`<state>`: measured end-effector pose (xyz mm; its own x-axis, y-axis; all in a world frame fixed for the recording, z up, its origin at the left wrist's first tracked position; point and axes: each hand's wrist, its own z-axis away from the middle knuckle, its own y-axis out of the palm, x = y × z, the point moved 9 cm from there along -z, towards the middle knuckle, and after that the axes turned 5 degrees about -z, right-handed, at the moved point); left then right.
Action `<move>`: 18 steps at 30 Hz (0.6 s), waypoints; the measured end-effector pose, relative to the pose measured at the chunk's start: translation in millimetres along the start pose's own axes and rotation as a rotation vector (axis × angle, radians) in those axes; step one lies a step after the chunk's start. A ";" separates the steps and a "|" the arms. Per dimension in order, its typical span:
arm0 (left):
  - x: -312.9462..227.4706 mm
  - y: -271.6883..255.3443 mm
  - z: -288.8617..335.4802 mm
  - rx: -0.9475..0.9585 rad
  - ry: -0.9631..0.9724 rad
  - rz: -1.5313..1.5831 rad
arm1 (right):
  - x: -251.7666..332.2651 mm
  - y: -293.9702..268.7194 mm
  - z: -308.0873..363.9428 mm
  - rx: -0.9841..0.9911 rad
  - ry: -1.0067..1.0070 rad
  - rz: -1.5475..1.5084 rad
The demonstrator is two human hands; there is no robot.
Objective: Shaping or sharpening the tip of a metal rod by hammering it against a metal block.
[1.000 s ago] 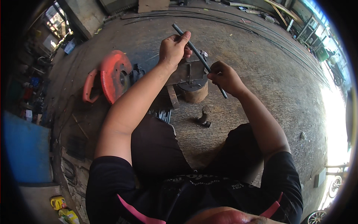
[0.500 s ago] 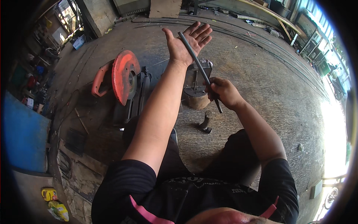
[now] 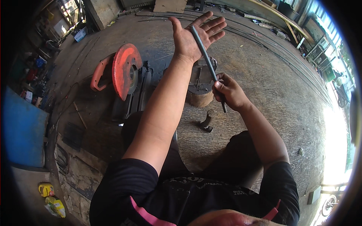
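Note:
My right hand [image 3: 230,92] is wrapped round a dark metal rod [image 3: 204,54] near its lower end. The rod slants up to the left, and its upper end lies across the palm of my left hand [image 3: 194,39]. That palm is turned up with thumb and fingers spread, not gripping. Below the rod stands a dark metal block with a vise-like look [image 3: 199,77] on a round wooden stump [image 3: 200,99], partly covered by the rod and my left hand. A short bent metal pipe piece [image 3: 206,121] is on the floor near my knees.
An orange-red cut-off saw [image 3: 126,71] stands left of my left forearm. Long thin rods [image 3: 271,47] lie across the floor at the back right. A blue panel [image 3: 24,130] is at the far left. A thin stick [image 3: 80,115] lies near the saw.
My left hand and the rod's upper end have shifted slightly up and to the right. My right hand keeps its hold, moved slightly right. The view has tilted a little.

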<state>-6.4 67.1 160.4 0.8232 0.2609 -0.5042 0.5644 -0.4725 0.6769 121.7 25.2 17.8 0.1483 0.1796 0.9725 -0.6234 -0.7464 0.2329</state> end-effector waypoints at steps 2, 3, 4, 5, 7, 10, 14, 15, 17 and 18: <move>-0.6 5.5 0.2 0.006 0.002 -0.010 | -1.5 0.0 0.5 -0.016 0.040 -0.066; -1.3 8.1 1.7 -0.003 0.021 -0.058 | 0.5 0.7 1.5 -0.017 0.042 -0.065; -2.6 10.5 2.7 -0.011 0.039 -0.106 | 1.5 1.5 2.7 -0.022 0.062 -0.068; -2.9 11.4 2.9 -0.012 0.040 -0.105 | 1.5 2.3 3.6 -0.026 0.081 -0.071; -2.4 14.3 3.4 -0.002 0.034 -0.121 | 1.4 3.1 4.1 -0.028 0.083 -0.097; -2.2 17.1 5.0 -0.002 0.027 -0.113 | 0.7 3.5 4.4 -0.012 0.082 -0.137; -4.3 20.9 6.8 -0.006 0.037 -0.153 | 2.0 9.0 4.8 0.021 0.086 -0.157; -3.9 22.6 6.6 0.007 0.030 -0.130 | 1.5 9.5 4.4 0.022 0.085 -0.156; -2.4 28.1 6.3 0.022 0.020 -0.106 | -1.0 7.6 2.9 0.021 0.074 -0.143; 0.1 32.3 6.2 0.027 0.011 -0.135 | -4.4 4.3 1.8 0.018 0.072 -0.143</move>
<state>11.4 46.7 178.8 0.7407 0.3330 -0.5835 0.6682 -0.4553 0.5884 119.7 20.0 14.5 0.1785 0.3300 0.9269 -0.5863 -0.7208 0.3696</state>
